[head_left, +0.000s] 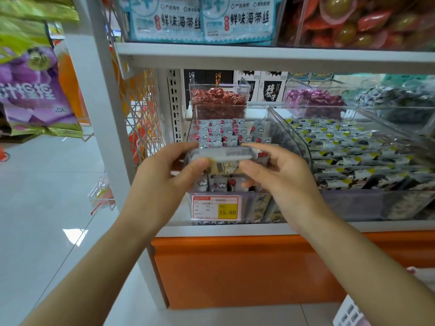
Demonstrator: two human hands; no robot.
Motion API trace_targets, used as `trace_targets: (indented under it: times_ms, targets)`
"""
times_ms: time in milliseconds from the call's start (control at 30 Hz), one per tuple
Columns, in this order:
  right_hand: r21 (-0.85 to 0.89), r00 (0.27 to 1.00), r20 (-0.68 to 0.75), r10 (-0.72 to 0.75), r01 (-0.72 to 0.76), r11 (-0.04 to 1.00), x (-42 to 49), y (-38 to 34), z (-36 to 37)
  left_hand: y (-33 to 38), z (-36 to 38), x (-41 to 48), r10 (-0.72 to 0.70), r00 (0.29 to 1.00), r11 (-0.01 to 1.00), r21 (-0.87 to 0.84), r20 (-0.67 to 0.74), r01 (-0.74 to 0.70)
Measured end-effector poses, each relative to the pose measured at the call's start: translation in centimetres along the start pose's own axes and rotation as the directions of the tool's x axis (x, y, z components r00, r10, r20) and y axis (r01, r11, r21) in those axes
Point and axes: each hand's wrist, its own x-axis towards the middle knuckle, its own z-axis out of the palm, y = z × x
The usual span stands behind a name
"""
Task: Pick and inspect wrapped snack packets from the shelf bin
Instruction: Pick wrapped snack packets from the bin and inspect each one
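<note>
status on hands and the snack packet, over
Pinching: left hand and right hand, one end each of a wrapped snack packet. Packet held over the clear bin. Nothing blocking.

Top-shelf packs (166,21): "鲜味海带丝" on both light-blue packs (the smaller print is too blurred to read).
Price tag (216,207): "15.80" in its yellow field, on the shelf bin (255,209) front.
Back box (272,90): "碎银子" in black brush characters.

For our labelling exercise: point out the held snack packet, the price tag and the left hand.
snack packet (223,154): head view, middle of its pale upper edge.
price tag (216,207): head view, its middle.
left hand (164,176): head view, its middle.
</note>
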Motion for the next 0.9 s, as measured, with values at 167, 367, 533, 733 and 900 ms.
trace_targets:
  times_ms: [167, 367, 533, 733, 900]
  targets:
    - [0.007, 0.97, -0.243, 0.007, -0.005, 1.0, 1.9, -0.4, -0.2, -1.8, -0.1, 1.0, 0.041, 0.992, 0.841, 0.531, 0.123, -0.1]
    - [-0.294, 0.982, -0.175, -0.077, 0.023, 0.955, 5.5, 0.0, 1.7, -2.6, 0.6, 0.7, -0.011, 0.962, 0.693, 0.696, 0.271, -0.188]
    - [-0.653, 0.975, 0.149, -0.166, 0.223, 0.724, 8.4, 0.3, 3.6, -2.1, 0.0, 0.6, 0.08, 0.968, 0.788, 0.58, 0.238, -0.208]
    - [-0.826, 0.901, 0.43, 0.062, 0.365, 0.429, 9.4, 1.3, 5.0, -2.6, -0.4, 0.9, 0.026, 0.973, 0.816, 0.557, 0.23, -0.154]
    - [-0.794, 0.871, 0.466, 0.154, 0.336, 0.506, 10.7, 0.7, 4.5, -2.9, -0.3, 1.1, 0.012, 0.971, 0.833, 0.535, 0.241, -0.143]
